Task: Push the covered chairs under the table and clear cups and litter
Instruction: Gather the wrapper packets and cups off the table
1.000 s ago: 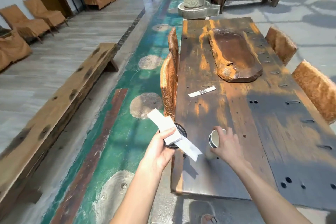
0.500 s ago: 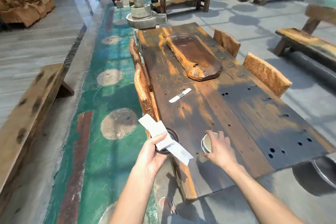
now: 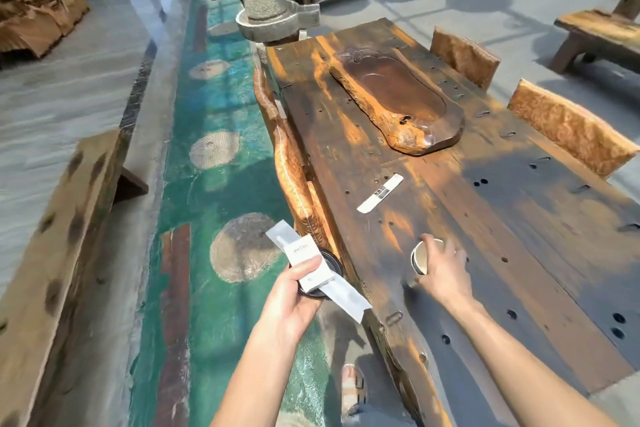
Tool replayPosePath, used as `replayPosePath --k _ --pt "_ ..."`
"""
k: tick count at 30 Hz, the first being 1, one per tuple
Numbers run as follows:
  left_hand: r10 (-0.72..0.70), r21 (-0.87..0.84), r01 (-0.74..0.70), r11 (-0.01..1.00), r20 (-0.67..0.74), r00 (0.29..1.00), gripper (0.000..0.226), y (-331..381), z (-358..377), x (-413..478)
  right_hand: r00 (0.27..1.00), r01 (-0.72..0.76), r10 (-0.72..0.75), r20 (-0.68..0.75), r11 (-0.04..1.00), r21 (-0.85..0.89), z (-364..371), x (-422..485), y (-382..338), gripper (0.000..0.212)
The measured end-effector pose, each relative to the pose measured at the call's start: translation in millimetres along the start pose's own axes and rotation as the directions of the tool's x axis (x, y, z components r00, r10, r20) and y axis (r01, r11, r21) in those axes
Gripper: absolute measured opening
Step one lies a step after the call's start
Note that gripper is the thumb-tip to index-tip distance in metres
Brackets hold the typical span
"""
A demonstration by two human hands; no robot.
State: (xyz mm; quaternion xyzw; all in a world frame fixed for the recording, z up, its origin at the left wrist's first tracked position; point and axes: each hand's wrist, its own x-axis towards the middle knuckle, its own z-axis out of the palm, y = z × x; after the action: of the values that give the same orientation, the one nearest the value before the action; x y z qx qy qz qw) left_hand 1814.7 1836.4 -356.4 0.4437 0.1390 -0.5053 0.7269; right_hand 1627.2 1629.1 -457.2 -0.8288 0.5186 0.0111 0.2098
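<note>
**Both hands hold cups**

The right hand [image 3: 445,274] curls its fingers round a paper cup [image 3: 424,256] at the near end of the counter [image 3: 485,236]. The left hand [image 3: 294,291], just off the counter's left edge, grips a dark cup [image 3: 330,262] and white wrappers [image 3: 311,260]. Another wrapper [image 3: 380,193] lies farther along. Covered chairs [image 3: 568,128] stand close on both sides.

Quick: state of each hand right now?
Left hand: holding a dark cup, white wrappers pinned under the thumb.
Right hand: closed round a paper cup.
</note>
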Motion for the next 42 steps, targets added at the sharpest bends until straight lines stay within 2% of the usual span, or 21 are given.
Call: replayPosePath --k 6,9,14,17,20,22,25,27,29,31,32,33,35,37,40,42 --pt "-0.055 0.114 0.051 0.992 0.029 0.998 0.04 33.6 36.3 71.4 0.987 -0.137 0.144 -0.072 0.986 0.094 -5.4 64.1 -10.0 0.09" --pt "-0.094 0.196 0.079 0.977 0.069 0.993 0.038 37.9 51.8 94.7 0.978 -0.188 0.197 -0.066 0.974 0.127 -5.9 79.3 -6.1 0.09" --pt "-0.169 0.288 0.134 0.948 0.098 0.981 0.047 47.2 77.4 131.5 0.963 -0.265 0.27 -0.018 0.953 0.145 9.4 92.2 -2.4 0.094" --pt "-0.214 0.297 0.169 0.94 0.129 0.968 0.04 57.6 88.2 157.8 0.951 -0.305 0.309 -0.016 0.946 0.106 18.7 97.8 -7.5 0.1" --pt "-0.278 0.353 0.204 0.913 0.172 0.945 0.02 73.1 93.9 187.1 0.928 -0.37 0.371 -0.02 0.928 0.029 22.7 102.5 -20.3 0.1" --pt "-0.323 0.377 0.235 0.896 0.19 0.927 0.014 86.4 97.7 208.4 0.905 -0.425 0.425 0.008 0.905 0.021 23.4 104.4 -27.1 0.106" --pt "-0.375 0.377 0.282 0.882 0.201 0.905 0.019 108.3 104.6 239.8 0.872 -0.487 0.483 0.083 0.872 0.046 19.7 101.3 -37.2 0.125" --pt "-0.419 0.397 0.316 0.862 0.205 0.885 0.025 122.4 108.4 260.0 0.847 -0.531 0.531 0.03 0.847 0.031 12.4 97.5 -50.3 0.128" --pt "-0.453 0.419 0.343 0.841 0.197 0.869 0.03 135.4 111.0 279.5 0.821 -0.542 0.538 -0.19 0.84 0.039 2.0 96.7 -69.7 0.111" --pt "-0.479 0.41 0.369 0.834 0.207 0.853 0.03 145.4 111.5 296.9 0.794 -0.449 0.443 -0.415 0.889 0.089 -1.4 104.6 -89.5 0.081" --pt "-0.491 0.41 0.378 0.83 0.216 0.844 0.028 150.1 110.6 304.1 0.796 -0.39 0.404 -0.451 0.912 0.128 -0.8 113.3 -100.9 0.066" --pt "-0.5 0.422 0.38 0.823 0.221 0.838 0.028 155.0 108.7 310.9 0.812 -0.349 0.391 -0.433 0.92 0.178 0.6 125.4 -113.3 0.053" --pt "-0.504 0.458 0.371 0.808 0.209 0.838 0.033 165.9 103.2 320.9 0.859 -0.337 0.407 -0.31 0.906 0.256 9.0 154.2 -135.2 0.037" --pt "-0.487 0.493 0.345 0.799 0.192 0.852 0.043 180.0 94.2 327.5 0.896 -0.359 0.403 -0.184 0.904 0.233 23.2 187.9 -151.6 0.027" --pt "-0.446 0.524 0.305 0.795 0.166 0.879 0.057 203.8 76.9 332.3 0.915 -0.396 0.403 -0.022 0.906 0.147 50.9 238.2 -167.3 0.022" --pt "-0.4 0.53 0.266 0.806 0.156 0.903 0.064 216.4 64.3 335.4 0.884 -0.467 0.465 0.048 0.876 0.118 70.2 266.3 -170.4 0.03"
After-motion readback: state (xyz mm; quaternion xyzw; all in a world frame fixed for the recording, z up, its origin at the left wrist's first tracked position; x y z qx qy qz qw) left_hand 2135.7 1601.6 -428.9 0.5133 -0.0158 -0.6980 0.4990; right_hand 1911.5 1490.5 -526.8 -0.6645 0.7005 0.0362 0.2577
